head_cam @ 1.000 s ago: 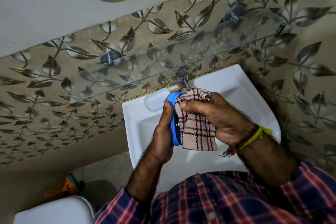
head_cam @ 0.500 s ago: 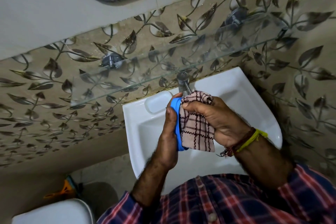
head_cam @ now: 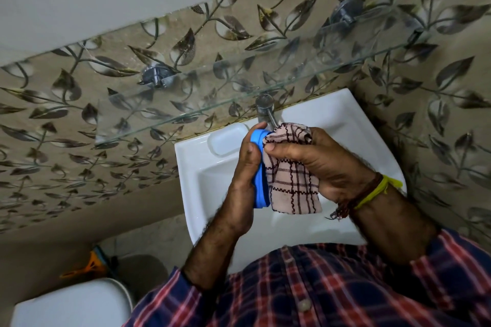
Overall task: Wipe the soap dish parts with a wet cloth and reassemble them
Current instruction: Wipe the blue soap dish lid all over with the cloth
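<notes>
Over the white sink at mid-frame, the left hand grips the blue soap dish part on edge while the right hand holds the checked cloth against it, so the wiping step looks under way, and next comes likely more rubbing.

**Dish part and cloth over the basin**

The blue soap dish part stood on edge, upright, above the white sink. A pinkish cloth with dark checks lay bunched against its right face, the lower end hanging loose below.

White sink with tap under glass shelf, leaf-patterned tiles behind.
</notes>
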`<state>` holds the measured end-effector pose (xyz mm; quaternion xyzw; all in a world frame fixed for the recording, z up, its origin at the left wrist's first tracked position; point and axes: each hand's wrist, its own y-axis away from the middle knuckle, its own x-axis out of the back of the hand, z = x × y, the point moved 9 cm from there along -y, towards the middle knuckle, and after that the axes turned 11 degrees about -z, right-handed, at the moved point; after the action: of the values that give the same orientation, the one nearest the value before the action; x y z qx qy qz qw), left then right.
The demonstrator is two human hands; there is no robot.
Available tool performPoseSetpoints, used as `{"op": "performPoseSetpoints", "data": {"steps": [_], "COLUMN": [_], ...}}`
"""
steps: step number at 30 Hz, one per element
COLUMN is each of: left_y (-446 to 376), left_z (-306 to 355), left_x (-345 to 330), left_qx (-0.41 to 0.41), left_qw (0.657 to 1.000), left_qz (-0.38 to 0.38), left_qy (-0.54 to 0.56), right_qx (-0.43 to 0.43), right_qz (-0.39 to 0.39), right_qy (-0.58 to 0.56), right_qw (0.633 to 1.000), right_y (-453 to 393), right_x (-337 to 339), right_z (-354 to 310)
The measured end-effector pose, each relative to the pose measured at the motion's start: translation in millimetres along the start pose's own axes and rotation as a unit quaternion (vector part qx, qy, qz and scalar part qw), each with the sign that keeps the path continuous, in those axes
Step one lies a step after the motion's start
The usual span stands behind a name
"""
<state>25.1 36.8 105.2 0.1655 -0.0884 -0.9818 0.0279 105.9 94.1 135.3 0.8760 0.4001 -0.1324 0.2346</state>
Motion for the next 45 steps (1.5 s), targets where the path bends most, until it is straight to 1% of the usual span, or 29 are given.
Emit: {"op": "performPoseSetpoints", "data": {"steps": [4,7,11,15,20,23,28,31,35,37,40,45], "left_y": [-4,-5,-5,-11,-14,-17,-15,-17,-15,-16,-14,-12], "left_z": [2,0,-5,0,-3,4,-4,3,-4,-4,-4,-10], "left_x": [1,3,2,7,10,15,11,15,15,19,22,21], "left_qx": [0.003,0.005,0.019,0.002,0.016,-0.003,0.022,0.007,0.024,0.031,0.038,0.065], "left_qw": [1.0,1.0,0.999,0.999,0.998,0.997,0.996,0.996,0.995,0.994,0.993,0.99], "left_qz": [0.004,0.005,0.009,0.017,0.028,0.039,0.039,0.049,0.053,0.067,0.081,0.09], "left_qy": [0.008,0.024,0.03,0.04,0.05,0.071,0.077,0.07,0.079,0.08,0.079,0.092], "right_qx": [0.012,-0.004,-0.001,-0.016,-0.019,-0.022,-0.012,-0.004,0.0,0.015,0.02,0.024], "right_qz": [-0.022,-0.025,-0.003,-0.022,0.002,-0.034,-0.016,-0.046,-0.036,-0.056,-0.108,-0.133], "right_qy": [0.03,0.067,0.025,0.084,0.095,0.143,0.128,0.173,0.193,0.207,0.244,0.305], "right_qw": [0.999,0.997,1.0,0.996,0.995,0.989,0.992,0.984,0.98,0.977,0.964,0.943], "right_y": [-2,-3,-6,-4,-6,-3,-5,-4,-2,-2,-2,-4], "right_x": [-1,-4,1,-6,-1,-11,-4,-11,-8,-12,-20,-21], "right_z": [-2,6,6,10,12,19,14,17,19,17,14,13]}}
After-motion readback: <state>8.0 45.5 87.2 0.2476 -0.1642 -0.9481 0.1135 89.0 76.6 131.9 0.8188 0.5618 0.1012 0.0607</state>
